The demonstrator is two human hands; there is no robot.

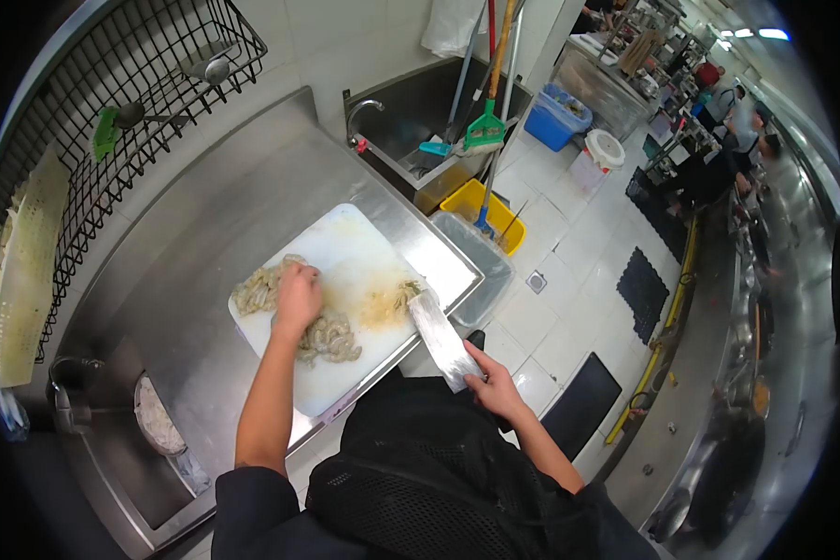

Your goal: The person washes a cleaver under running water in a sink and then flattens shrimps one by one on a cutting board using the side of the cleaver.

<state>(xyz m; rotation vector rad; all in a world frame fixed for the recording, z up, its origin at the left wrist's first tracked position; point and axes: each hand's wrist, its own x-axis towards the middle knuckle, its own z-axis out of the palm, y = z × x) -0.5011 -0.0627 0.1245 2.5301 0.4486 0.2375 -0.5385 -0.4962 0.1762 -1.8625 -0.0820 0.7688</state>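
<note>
A white cutting board (355,238) lies on the steel counter with peeled raw shrimp in two piles. My left hand (299,296) is at the far-left shrimp pile (257,289), its fingers curled down and closed on shrimp; the fingertips are partly hidden. Nearer to me, right of my left forearm, is a second shrimp pile (329,338). My right hand (497,385) grips the handle of a cleaver (441,341). The broad blade tilts over the board's right edge, its far end beside a small heap of dark scraps (405,295). Brownish residue stains the board there.
A steel sink (392,126) with a tap stands beyond the counter, brooms leaning in it. A grey bin (481,271) and a yellow bucket (509,224) stand by the counter's right end. A wire rack (149,103) hangs at left. People work far right.
</note>
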